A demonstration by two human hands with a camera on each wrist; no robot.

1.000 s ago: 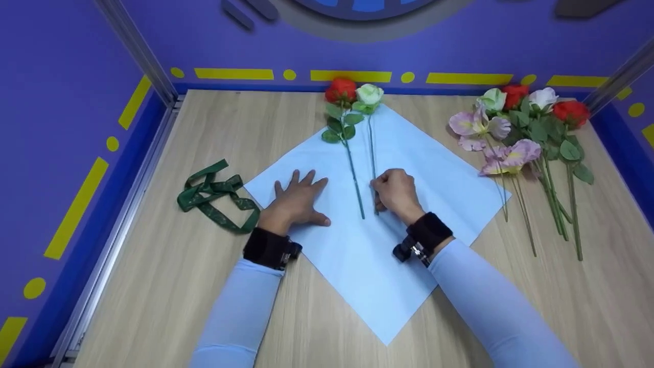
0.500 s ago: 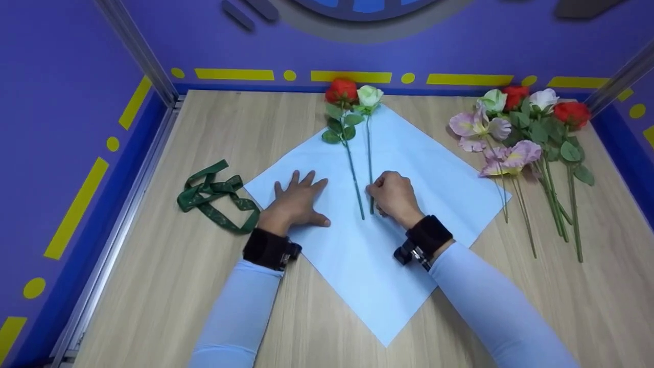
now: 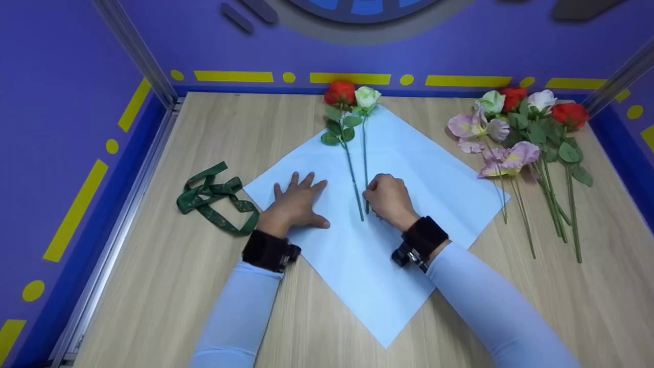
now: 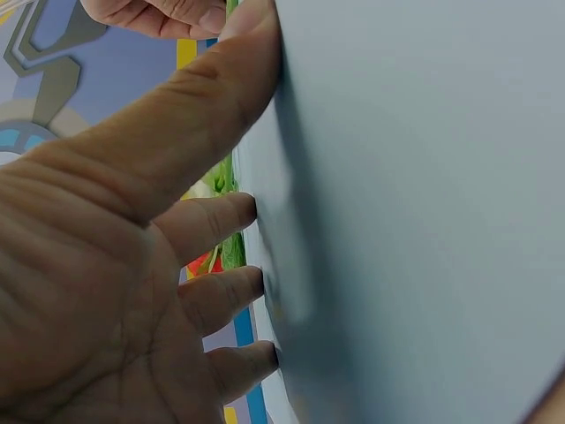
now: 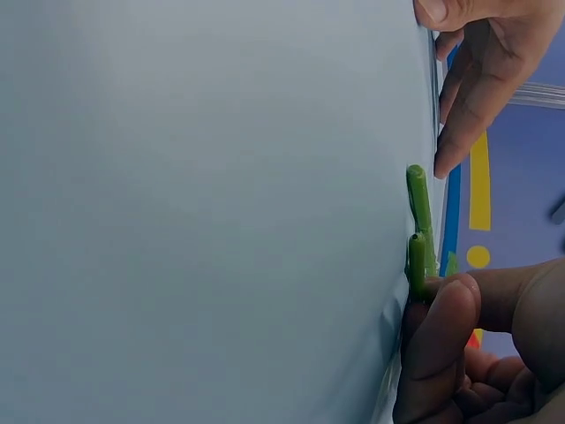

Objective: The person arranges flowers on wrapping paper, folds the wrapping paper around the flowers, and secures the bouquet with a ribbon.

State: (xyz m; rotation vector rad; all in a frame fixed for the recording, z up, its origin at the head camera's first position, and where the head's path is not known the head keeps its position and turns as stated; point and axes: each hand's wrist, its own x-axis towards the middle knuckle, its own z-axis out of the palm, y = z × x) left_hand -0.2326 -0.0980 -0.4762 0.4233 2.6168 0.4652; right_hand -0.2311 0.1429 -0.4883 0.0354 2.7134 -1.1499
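A pale blue sheet of wrapping paper (image 3: 352, 271) lies cornerwise on the table. My left hand (image 3: 296, 203) rests on its left part with fingers spread; in the left wrist view the fingertips (image 4: 263, 353) press the paper. Near the lower end, my right hand (image 3: 391, 199) pinches the stem of a pale green-white rose (image 3: 368, 97) between thumb and finger. To its left lies a red rose (image 3: 340, 93) with green leaves, its stem (image 3: 352, 174) alongside. In the right wrist view the two green stem ends (image 5: 418, 256) sit close together, flat over the paper.
A crumpled green ribbon (image 3: 217, 197) lies left of the paper. At the right, several more flowers are heaped: red roses (image 3: 569, 115), pale roses (image 3: 542, 99) and pink-purple blooms (image 3: 511, 158), their stems toward the front. Blue panels (image 3: 61, 102) with yellow marks wall the table's back and sides.
My right hand has slid the pale rose's stem to the left, closer to the red rose's stem. My left hand has stayed in place on the paper.
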